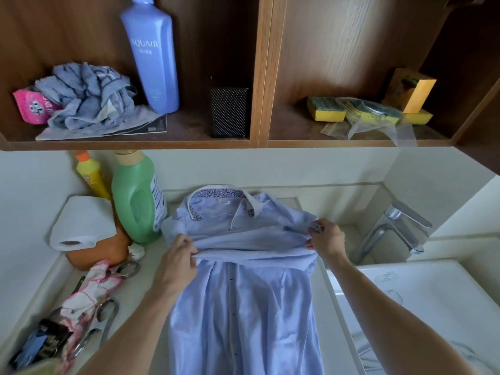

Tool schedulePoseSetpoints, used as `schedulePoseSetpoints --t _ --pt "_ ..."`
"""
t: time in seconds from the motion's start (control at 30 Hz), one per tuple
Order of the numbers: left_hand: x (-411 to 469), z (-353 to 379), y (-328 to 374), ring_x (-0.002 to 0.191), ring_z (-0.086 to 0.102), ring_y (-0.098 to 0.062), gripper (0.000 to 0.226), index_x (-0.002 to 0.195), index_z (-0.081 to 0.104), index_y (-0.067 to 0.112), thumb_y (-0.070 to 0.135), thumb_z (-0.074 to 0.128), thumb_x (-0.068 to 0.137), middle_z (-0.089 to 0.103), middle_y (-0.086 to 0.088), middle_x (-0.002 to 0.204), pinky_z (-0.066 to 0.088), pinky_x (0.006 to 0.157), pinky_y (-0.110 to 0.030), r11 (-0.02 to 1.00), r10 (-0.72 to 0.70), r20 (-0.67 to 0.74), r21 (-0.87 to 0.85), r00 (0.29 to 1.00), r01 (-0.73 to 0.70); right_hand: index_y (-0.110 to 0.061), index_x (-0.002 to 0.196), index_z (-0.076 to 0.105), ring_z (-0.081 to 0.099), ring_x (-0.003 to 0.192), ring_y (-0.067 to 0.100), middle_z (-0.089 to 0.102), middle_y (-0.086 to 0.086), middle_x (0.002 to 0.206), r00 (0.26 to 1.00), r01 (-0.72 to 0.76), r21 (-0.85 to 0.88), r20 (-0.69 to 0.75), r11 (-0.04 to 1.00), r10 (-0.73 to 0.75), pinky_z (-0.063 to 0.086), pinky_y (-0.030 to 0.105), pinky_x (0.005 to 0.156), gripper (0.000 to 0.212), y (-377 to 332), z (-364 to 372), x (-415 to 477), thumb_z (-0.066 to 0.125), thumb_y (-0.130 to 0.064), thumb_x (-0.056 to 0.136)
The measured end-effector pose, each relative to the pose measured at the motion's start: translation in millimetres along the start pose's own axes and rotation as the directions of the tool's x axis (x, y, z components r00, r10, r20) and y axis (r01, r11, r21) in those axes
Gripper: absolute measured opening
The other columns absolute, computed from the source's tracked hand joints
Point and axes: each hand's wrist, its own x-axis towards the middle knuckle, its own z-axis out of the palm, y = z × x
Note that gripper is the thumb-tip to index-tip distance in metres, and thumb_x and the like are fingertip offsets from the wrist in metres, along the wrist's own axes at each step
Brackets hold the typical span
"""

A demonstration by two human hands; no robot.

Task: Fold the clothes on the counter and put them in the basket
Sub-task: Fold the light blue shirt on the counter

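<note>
head | left hand [177, 262] grip pinching shirt [243, 293] fold | right hand [326, 238] grip pinching same fold

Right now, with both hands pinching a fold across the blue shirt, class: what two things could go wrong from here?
1. The blue shirt lies along the edge of the sink. As the right hand carries the fold, cloth could slip into the basin.
2. The green detergent bottle stands right beside the shirt's shoulder. The left hand or dragged cloth might tip it.
</note>
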Motion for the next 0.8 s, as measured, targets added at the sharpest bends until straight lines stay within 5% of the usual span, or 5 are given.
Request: schedulePoseSetpoints --t 0.13,0.3,0.47,0.6,0.8 --pt "-9 -24 -25 0.072 0.066 -0.036 0.029 0.083 0.062 0.007 -0.012 0.069 0.063 0.067 -0.012 0.085 0.051 0.06 -0.04 0.992 -0.125 -0.127 -0.011 0.984 0.125 -0.013 0.098 0.06 0.061 0.047 0.023 0.068 0.012 0.076 0.981 0.03 0.13 -0.196 0.991 -0.004 0.046 0.022 0.041 0.013 -6 -8 0 0.056 -0.019 0.088" --pt "-27 -31 -58 0.083 0.066 -0.031 0.017 0.089 0.056 0.018 0.013 0.065 0.076 0.069 -0.008 0.087 0.054 0.069 -0.04 0.93 -0.319 0.209 0.255 0.924 0.264 -0.007 0.105 0.055 0.048 0.038 0.019 0.053 0.013 0.067 0.913 -0.382 -0.013 0.15 0.924 0.379 0.043 0.023 0.041 0.02 62 16 9 0.058 -0.008 0.085" --pt "-24 -24 -49 0.115 0.048 -0.029 0.056 0.121 0.053 0.024 0.024 0.075 0.07 0.047 -0.001 0.13 0.046 0.088 -0.046 0.982 -0.023 0.146 0.189 0.989 -0.005 -0.021 0.114 0.047 0.066 0.089 0.035 0.063 0.011 0.102 0.973 -0.207 -0.208 0.055 0.956 0.223 0.057 0.044 0.082 0.035 65 22 22 0.064 -0.036 0.087" --pt "-12 -18 -27 0.131 0.041 -0.035 0.085 0.14 0.049 0.021 0.028 0.083 0.063 0.035 -0.009 0.152 0.045 0.095 -0.051 0.958 0.195 0.094 0.195 0.976 -0.211 -0.012 0.12 0.052 0.061 0.098 0.033 0.057 0.009 0.103 0.974 -0.184 -0.22 0.092 0.958 0.209 0.046 0.032 0.079 0.046 56 34 26 0.068 -0.041 0.088" --pt "2 -9 -37 0.09 0.053 -0.025 0.08 0.118 0.067 0.024 -0.014 0.07 0.047 0.051 0.0 0.123 0.056 0.069 -0.038 0.945 0.246 0.087 0.201 0.965 -0.258 -0.006 0.103 0.063 0.063 0.087 0.034 0.064 0.009 0.088 0.999 -0.037 -0.204 0.03 0.978 0.044 0.043 0.031 0.069 0.026 56 34 34 0.068 -0.028 0.089"
